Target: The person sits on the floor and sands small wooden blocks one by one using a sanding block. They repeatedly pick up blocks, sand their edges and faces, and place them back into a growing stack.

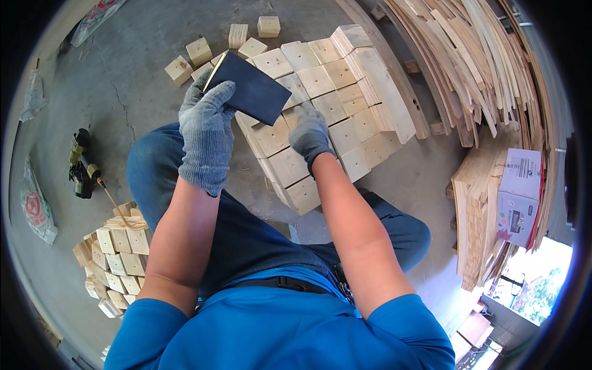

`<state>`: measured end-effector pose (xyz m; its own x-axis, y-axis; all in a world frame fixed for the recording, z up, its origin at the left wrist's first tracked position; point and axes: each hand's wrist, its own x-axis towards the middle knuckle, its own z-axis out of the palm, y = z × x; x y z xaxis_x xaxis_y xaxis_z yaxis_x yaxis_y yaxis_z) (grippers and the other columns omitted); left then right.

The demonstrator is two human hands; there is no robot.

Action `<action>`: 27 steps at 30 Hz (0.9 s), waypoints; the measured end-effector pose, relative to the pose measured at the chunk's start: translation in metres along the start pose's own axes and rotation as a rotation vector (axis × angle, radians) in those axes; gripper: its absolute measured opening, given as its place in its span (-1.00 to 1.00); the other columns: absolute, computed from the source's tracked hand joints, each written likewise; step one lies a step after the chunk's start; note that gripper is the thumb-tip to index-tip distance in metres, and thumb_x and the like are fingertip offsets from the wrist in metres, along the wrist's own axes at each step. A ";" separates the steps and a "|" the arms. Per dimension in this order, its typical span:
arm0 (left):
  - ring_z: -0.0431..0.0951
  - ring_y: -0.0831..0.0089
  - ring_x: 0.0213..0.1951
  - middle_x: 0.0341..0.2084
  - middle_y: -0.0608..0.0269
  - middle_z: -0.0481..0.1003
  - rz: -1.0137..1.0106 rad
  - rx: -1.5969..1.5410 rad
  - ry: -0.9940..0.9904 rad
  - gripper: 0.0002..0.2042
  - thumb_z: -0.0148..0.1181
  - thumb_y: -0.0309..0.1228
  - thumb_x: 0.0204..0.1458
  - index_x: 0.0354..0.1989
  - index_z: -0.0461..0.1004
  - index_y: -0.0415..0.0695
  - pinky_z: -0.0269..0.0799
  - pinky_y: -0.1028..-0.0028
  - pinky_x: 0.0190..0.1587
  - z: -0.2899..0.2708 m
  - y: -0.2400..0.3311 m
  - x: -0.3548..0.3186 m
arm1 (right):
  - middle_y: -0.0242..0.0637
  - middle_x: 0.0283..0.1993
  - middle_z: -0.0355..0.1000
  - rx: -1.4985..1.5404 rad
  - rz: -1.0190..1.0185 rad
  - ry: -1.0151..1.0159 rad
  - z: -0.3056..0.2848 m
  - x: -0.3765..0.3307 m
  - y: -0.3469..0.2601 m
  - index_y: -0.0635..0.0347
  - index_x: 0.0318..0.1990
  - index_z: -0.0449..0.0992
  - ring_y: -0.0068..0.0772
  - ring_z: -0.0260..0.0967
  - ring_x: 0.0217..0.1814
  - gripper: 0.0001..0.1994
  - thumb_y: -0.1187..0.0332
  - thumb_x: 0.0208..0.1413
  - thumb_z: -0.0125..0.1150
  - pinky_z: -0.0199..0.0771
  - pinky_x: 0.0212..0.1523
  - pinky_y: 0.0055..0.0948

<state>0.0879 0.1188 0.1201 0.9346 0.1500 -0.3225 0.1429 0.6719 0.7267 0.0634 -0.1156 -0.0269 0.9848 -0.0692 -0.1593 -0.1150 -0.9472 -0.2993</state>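
My left hand (208, 123), in a grey knit glove, grips a dark flat rectangular piece (250, 89) by its left end. Its left edge is pale yellow; whether it is a notebook or a coated board I cannot tell. My right hand (309, 131), gloved too, lies low over the laid-out wooden blocks (287, 166), just right of the dark piece. Its fingers reach forward onto the blocks and seem to hold nothing; their tips are hard to make out. The blocks sit in close rows, many with a small dark mark on top.
Several loose blocks (198, 52) lie beyond the rows. A block pile (120, 256) and a tool with a hose (83, 163) are at left. Long wooden strips (450, 55), stacked lumber (481, 203) and a carton (519, 191) line the right. My bent knees flank the rows.
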 end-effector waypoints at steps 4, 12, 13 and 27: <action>0.68 0.31 -0.02 -0.01 0.08 0.63 0.003 0.006 0.009 -0.59 0.36 -0.65 0.18 0.22 0.52 -0.24 0.68 0.36 0.09 0.007 0.009 -0.008 | 0.04 0.33 0.48 0.078 -0.188 -0.086 -0.006 -0.029 -0.046 0.18 0.19 0.59 0.20 0.38 0.37 -0.51 0.40 0.03 0.23 0.35 0.44 -0.03; 0.69 0.17 0.03 0.04 -0.03 0.62 0.047 0.060 0.021 -0.61 0.24 -0.64 0.26 0.26 0.50 -0.30 0.66 0.23 0.16 0.002 0.022 -0.015 | -0.02 0.10 0.57 0.423 -0.438 0.000 -0.006 -0.089 -0.066 0.15 0.02 0.62 0.13 0.52 0.15 -0.63 0.50 -0.01 0.24 0.52 0.21 -0.02; 0.69 0.17 0.03 0.04 -0.02 0.62 0.042 0.052 0.019 -0.62 0.23 -0.64 0.26 0.26 0.50 -0.30 0.66 0.23 0.16 0.001 0.022 -0.015 | 0.03 0.16 0.56 0.344 -0.368 0.099 -0.007 -0.086 -0.060 0.14 0.07 0.63 0.16 0.51 0.20 -0.58 0.48 -0.02 0.24 0.50 0.27 -0.01; 0.69 0.18 0.04 0.04 -0.03 0.62 0.036 0.028 -0.044 -0.59 0.22 -0.64 0.25 0.29 0.48 -0.32 0.68 0.30 0.17 -0.007 0.018 -0.012 | 0.15 0.34 0.46 0.186 -0.475 -0.032 0.030 -0.098 -0.075 0.21 0.24 0.58 0.17 0.36 0.44 -0.47 0.42 0.03 0.23 0.27 0.51 0.02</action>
<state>0.0774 0.1341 0.1328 0.9527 0.1409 -0.2693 0.1178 0.6457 0.7545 -0.0287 -0.0280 -0.0174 0.9298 0.3679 0.0072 0.3203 -0.7996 -0.5080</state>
